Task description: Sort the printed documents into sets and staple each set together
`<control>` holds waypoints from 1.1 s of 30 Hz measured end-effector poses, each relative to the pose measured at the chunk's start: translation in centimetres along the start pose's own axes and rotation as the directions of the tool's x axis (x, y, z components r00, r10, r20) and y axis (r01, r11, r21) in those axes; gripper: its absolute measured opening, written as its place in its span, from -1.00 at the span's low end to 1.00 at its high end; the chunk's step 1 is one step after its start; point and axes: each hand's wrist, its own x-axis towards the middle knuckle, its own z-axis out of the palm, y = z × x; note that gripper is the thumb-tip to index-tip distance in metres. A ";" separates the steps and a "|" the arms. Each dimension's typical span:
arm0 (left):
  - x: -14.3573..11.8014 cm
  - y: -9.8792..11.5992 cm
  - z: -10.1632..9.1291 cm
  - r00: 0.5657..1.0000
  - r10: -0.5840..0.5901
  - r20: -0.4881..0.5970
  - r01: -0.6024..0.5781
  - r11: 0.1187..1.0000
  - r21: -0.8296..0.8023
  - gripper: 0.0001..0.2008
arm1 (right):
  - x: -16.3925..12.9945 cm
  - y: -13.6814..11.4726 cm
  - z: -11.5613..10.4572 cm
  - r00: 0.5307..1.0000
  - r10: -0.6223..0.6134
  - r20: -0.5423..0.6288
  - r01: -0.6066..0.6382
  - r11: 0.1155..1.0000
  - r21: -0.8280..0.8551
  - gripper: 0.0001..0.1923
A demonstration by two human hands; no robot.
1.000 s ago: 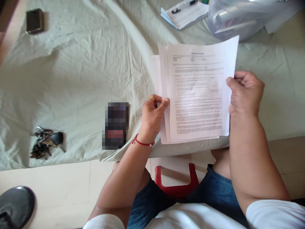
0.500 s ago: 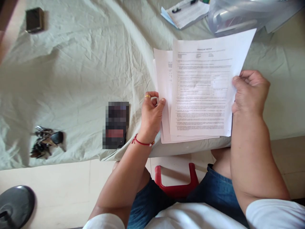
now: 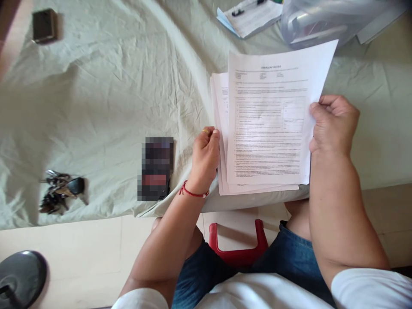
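Note:
A stack of printed white paper sheets [image 3: 267, 124] is held over the edge of a bed covered with a pale green sheet [image 3: 112, 98]. My left hand [image 3: 204, 156], with a gold ring and a red wrist thread, grips the stack's left edge. My right hand [image 3: 333, 124] pinches the right edge of the top sheet, which sits shifted right and raised a little from the sheets beneath.
A dark phone [image 3: 156, 169] lies just left of my left hand. A bunch of keys [image 3: 61, 191] sits further left, a small dark box [image 3: 44, 25] at the far left corner. A clipboard with a pen [image 3: 249, 15] and a plastic folder [image 3: 325, 19] lie beyond the papers. A red stool [image 3: 238, 246] is between my knees.
The top sheet slid right away from the stack, then came part of the way back left. My left hand's thumb shifted along the stack's left edge.

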 end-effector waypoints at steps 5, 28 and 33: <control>0.0 -0.1 0.2 1.000 0.004 0.017 -0.004 1.000 -0.022 -0.69 | -0.2 0.1 0.2 1.000 -0.011 0.011 0.011 1.000 -0.004 -0.81; 0.1 -0.1 -0.3 1.000 -0.023 -0.009 0.022 0.997 -0.073 -0.72 | 4.3 4.0 -2.3 0.974 -0.136 -0.183 0.157 0.982 0.106 -0.86; 0.1 -0.1 -0.2 1.000 -0.012 -0.011 0.011 0.997 -0.082 -0.76 | 4.5 4.4 -1.9 0.985 -0.067 -0.160 0.101 0.971 0.216 -0.79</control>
